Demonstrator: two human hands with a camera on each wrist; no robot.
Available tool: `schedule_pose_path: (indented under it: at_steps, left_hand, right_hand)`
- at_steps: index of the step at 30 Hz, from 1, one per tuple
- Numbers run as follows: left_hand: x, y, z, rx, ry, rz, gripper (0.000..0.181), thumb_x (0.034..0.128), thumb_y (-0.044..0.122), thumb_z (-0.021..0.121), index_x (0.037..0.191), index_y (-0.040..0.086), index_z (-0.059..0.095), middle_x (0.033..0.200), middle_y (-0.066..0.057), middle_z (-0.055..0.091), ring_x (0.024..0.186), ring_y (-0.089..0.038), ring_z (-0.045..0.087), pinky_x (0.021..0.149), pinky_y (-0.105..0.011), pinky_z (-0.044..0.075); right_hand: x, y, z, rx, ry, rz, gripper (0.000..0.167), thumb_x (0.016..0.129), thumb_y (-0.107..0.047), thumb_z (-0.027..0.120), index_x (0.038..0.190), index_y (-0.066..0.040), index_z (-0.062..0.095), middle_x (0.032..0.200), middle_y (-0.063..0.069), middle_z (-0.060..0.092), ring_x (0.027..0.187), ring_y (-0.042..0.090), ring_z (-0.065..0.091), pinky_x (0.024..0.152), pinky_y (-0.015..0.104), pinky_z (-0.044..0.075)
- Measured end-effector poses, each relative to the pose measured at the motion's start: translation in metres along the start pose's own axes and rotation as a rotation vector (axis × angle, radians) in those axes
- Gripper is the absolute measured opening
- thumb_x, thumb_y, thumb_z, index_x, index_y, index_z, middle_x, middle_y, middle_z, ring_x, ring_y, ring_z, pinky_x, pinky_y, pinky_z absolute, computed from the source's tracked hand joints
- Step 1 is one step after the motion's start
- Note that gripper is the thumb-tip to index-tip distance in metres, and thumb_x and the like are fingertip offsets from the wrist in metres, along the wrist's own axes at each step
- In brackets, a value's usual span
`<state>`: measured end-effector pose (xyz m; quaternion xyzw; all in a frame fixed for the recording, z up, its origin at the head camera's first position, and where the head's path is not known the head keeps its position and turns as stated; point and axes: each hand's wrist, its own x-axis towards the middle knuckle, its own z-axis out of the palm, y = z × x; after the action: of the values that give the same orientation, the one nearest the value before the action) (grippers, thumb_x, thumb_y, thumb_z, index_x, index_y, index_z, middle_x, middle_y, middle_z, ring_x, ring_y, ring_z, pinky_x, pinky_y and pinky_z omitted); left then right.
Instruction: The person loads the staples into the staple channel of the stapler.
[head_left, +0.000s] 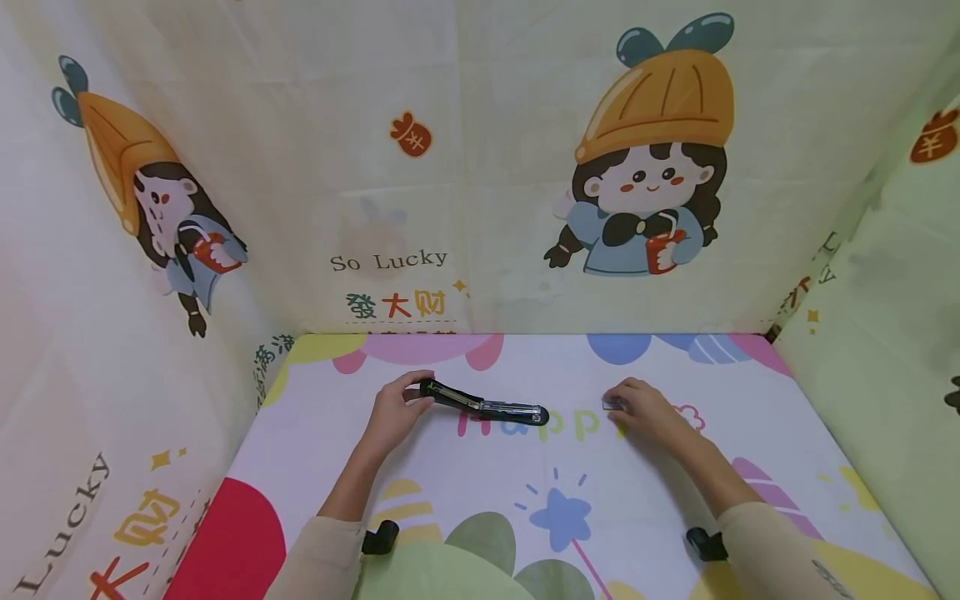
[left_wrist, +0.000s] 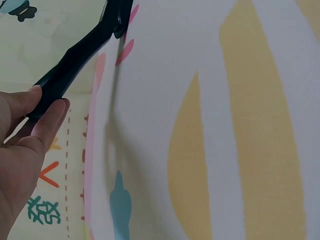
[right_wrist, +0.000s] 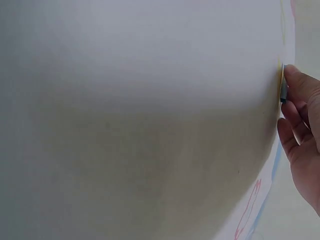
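Note:
My left hand [head_left: 394, 413] pinches one end of a black stapler [head_left: 514, 412] between thumb and fingers. The stapler is folded wide open, its metal channel facing up and its far end pointing right. In the left wrist view, the stapler's dark body [left_wrist: 75, 62] slants up and away from the fingertips, above its shadow. To the right, my right hand [head_left: 651, 414] pinches a small strip of staples [head_left: 612, 404], apart from the stapler. The right wrist view shows the strip's grey edge [right_wrist: 284, 90] between thumb and fingers, close to the tabletop.
A white table cover [head_left: 480, 475] with colourful printed shapes and letters lies beneath both hands. Printed cloth walls [head_left: 510, 167] rise at the back and both sides. Black wrist straps [head_left: 381, 537] sit at both sleeve cuffs.

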<state>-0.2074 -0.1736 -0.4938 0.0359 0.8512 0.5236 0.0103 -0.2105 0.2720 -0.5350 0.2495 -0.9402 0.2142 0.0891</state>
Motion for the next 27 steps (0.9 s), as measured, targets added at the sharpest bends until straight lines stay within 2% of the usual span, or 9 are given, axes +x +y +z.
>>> schedule_pose_path:
  at_steps: [9, 19, 27]
  left_hand:
    - [0.0008, -0.0013, -0.0009, -0.001, -0.003, -0.012, 0.043, 0.0848, 0.003, 0.072, 0.123, 0.021, 0.064, 0.127, -0.005, 0.063, 0.108, -0.024, 0.066, 0.081, -0.033, 0.057]
    - [0.0013, -0.0043, -0.0004, -0.029, -0.006, 0.006, 0.043, 0.084, 0.002, 0.072, 0.122, 0.021, 0.065, 0.126, -0.005, 0.064, 0.107, -0.023, 0.067, 0.078, -0.027, 0.057]
    - [0.0017, -0.0047, -0.0005, -0.033, -0.01, 0.003, 0.043, 0.0848, 0.002, 0.071, 0.124, 0.017, 0.064, 0.127, -0.006, 0.063, 0.109, -0.025, 0.066, 0.08, -0.029, 0.057]
  right_hand:
    - [0.0011, -0.0003, 0.0036, 0.021, 0.025, -0.001, 0.015, 0.078, -0.005, 0.077, 0.092, -0.008, 0.07, 0.087, 0.001, 0.063, 0.082, 0.019, 0.06, 0.078, 0.039, 0.05]
    - [0.0022, 0.003, 0.0047, 0.051, 0.029, -0.03, 0.014, 0.079, -0.004, 0.076, 0.09, -0.008, 0.068, 0.084, -0.001, 0.061, 0.079, 0.014, 0.06, 0.073, 0.032, 0.052]
    - [0.0029, 0.0011, 0.0034, 0.049, -0.002, 0.019, 0.014, 0.082, -0.008, 0.075, 0.094, -0.008, 0.069, 0.086, 0.0, 0.062, 0.08, 0.014, 0.06, 0.074, 0.032, 0.052]
